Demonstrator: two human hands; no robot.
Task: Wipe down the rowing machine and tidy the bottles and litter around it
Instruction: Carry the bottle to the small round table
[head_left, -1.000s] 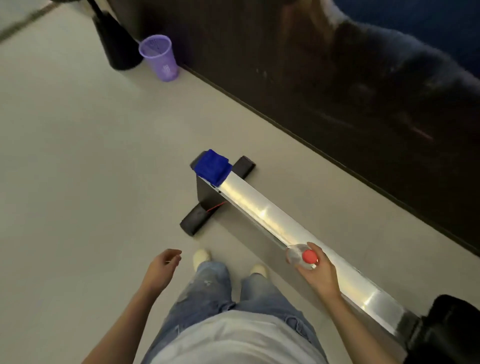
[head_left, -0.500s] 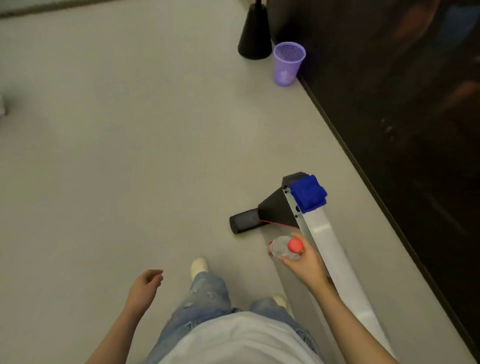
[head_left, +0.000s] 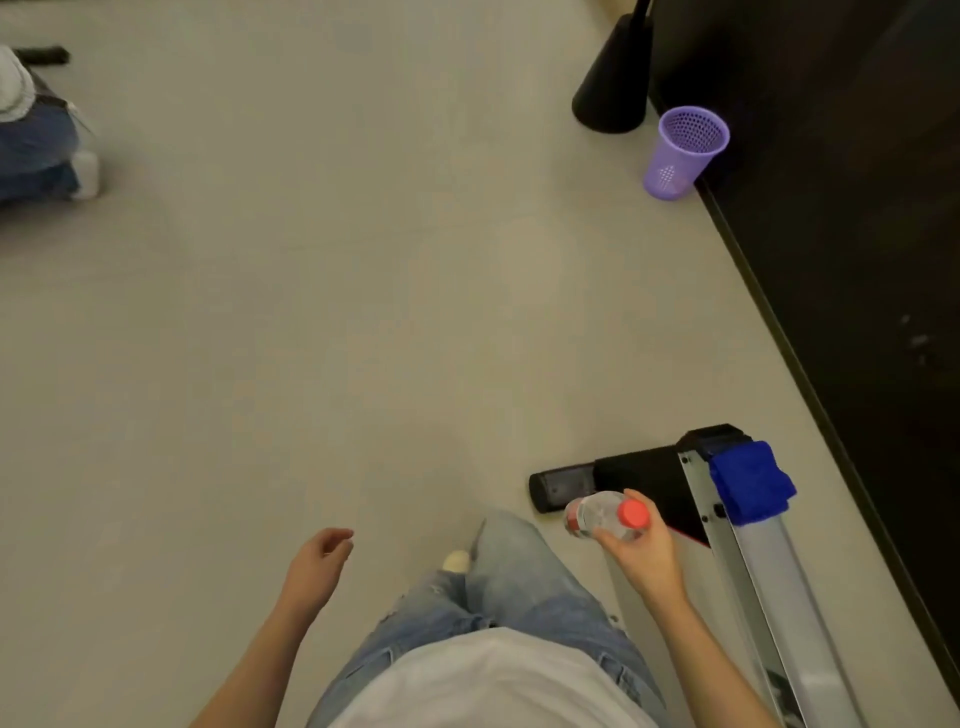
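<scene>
Right hand (head_left: 641, 551): palm turned up, forearm reaching in from the lower right, fingers and thumb wrapped round a clear bottle (head_left: 597, 514)
Bottle: held above the floor, lying nearly sideways in the grip, red cap (head_left: 634, 514) on the rail side, base pointing left
Left hand (head_left: 317, 566): holds nothing, fingers loosely curled, hanging well left of the grip on the other side of the person's legs
Rowing machine rail (head_left: 774, 597): silver, just right of the grip; its near edge runs close beside the right wrist
Black foot (head_left: 561, 486): on the floor just beyond the bottle, its end sticking out to the left
Blue cloth (head_left: 750, 480): draped over the rail's end, just right of the grip and slightly beyond it
Floor (head_left: 363, 312): pale, wide and open left of the grip and beyond it
Dark wall (head_left: 857, 260): its base edge runs diagonally right of the rail, a narrow strip of floor between
Purple mesh bin (head_left: 683, 153): upright, far beyond the grip, at the wall's edge beside a black cone-shaped base (head_left: 613, 83)
Another person (head_left: 36, 140): far off to the left, only partly in view
</scene>
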